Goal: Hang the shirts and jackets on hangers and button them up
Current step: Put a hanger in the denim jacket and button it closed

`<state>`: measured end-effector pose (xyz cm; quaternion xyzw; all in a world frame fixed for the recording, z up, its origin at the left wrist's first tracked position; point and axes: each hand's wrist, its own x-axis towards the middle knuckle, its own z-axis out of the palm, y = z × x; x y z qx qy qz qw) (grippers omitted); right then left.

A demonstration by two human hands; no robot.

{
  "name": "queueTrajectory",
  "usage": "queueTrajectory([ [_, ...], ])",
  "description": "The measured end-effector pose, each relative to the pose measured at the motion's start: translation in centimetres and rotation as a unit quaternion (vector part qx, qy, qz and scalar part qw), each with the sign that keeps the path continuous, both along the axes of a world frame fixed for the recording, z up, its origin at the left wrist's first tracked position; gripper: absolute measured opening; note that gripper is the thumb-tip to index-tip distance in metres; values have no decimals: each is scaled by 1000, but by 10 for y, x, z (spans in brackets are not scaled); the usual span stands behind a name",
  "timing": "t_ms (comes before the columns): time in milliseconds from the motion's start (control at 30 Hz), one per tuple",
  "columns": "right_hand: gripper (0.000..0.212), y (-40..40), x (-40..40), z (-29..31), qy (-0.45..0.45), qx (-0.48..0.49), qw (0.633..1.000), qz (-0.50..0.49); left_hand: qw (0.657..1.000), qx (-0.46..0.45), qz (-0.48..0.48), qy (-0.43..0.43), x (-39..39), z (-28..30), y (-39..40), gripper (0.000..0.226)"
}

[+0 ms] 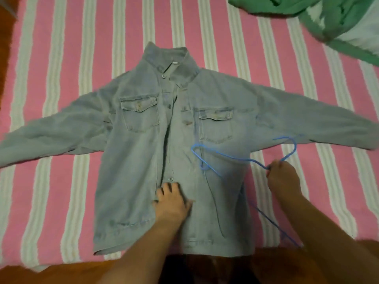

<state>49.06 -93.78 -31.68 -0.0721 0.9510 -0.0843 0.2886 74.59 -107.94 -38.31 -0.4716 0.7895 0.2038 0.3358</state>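
A bed fills almost the whole view. It is covered with a sheet with pink and white stripes that run from the near edge to the far edge. The fabric looks a little textured. At the far right corner of the bed lies a crumpled green cloth. Along the left edge and the near edge, a dark orange-brown floor is visible. The light is soft and even.

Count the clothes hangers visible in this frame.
1. A blue hanger held by the right hand over the denim jacket. Others may lie out of view.
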Motion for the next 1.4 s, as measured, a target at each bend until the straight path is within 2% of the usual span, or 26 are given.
queueTrajectory([
  [67, 28, -11, 7, -20, -20, -32, 998, -58, 999, -32, 7, -38, 9, -13, -3, 83],
  [133, 30, -26, 12, -36, -17, -57, 995, -85, 998, -55, 10, -19, 13, -17, -4, 60],
  [200, 37, -35, 15, -43, -5, -78, 989, -126, 999, -35, 33, 8, 16, -12, -14, 32],
  [267, 38, -40, 13, -41, 5, -86, 982, -166, 993, 61, 80, 57, 26, 7, -25, 24],
  [333, 35, -39, 5, -35, 5, -91, 981, -173, 975, 197, 72, 76, 43, 35, -24, 28],
  [433, 34, -32, -8, -24, 3, -81, 985, -154, 941, 303, -120, -87, 53, 70, -9, 43],
  [467, 33, -32, -11, -22, 5, -85, 986, -141, 929, 298, -179, -131, 50, 71, -8, 42],
  [500, 33, -35, -15, -19, 8, -93, 987, -127, 931, 274, -200, -135, 38, 75, -13, 39],
  [533, 35, -39, -21, -19, 15, -106, 987, -124, 948, 239, -183, -105, 18, 76, -23, 38],
  [600, 43, -48, -37, -24, 34, -136, 982, -127, 986, 153, -61, 28, -31, 69, -49, 36],
  [633, 44, -54, -44, -25, 43, -148, 980, -123, 988, 110, 6, 104, -57, 62, -62, 29],
  [700, 40, -66, -57, -25, 59, -166, 977, -116, 967, 29, 107, 228, -107, 42, -87, 19],
  [767, 40, -76, -70, -27, 79, -187, 974, -103, 949, -44, 135, 282, -143, 15, -113, 30],
  [833, 37, -84, -83, -29, 94, -191, 973, -93, 954, -91, 121, 260, -164, -13, -140, 43],
  [900, 30, -91, -92, -32, 100, -199, 972, -81, 966, -115, 94, 213, -173, -38, -163, 47],
  [1067, 32, -113, -90, -54, 92, -235, 963, -92, 978, -163, -37, 127, -182, -61, -195, 30],
  [1133, 36, -121, -85, -62, 81, -232, 965, -90, 980, -149, 11, 129, -186, -55, -214, 27],
  [1200, 36, -127, -83, -64, 78, -227, 967, -89, 981, -108, 78, 138, -186, -48, -231, 43],
  [1233, 36, -130, -84, -64, 81, -221, 968, -91, 985, -96, 71, 124, -186, -45, -233, 53],
  [1300, 35, -137, -85, -58, 82, -212, 970, -90, 989, -121, -18, 83, -185, -43, -227, 61],
  [1400, 35, -154, -83, -55, 79, -200, 973, -84, 982, -131, -112, 75, -187, -47, -225, 36],
])
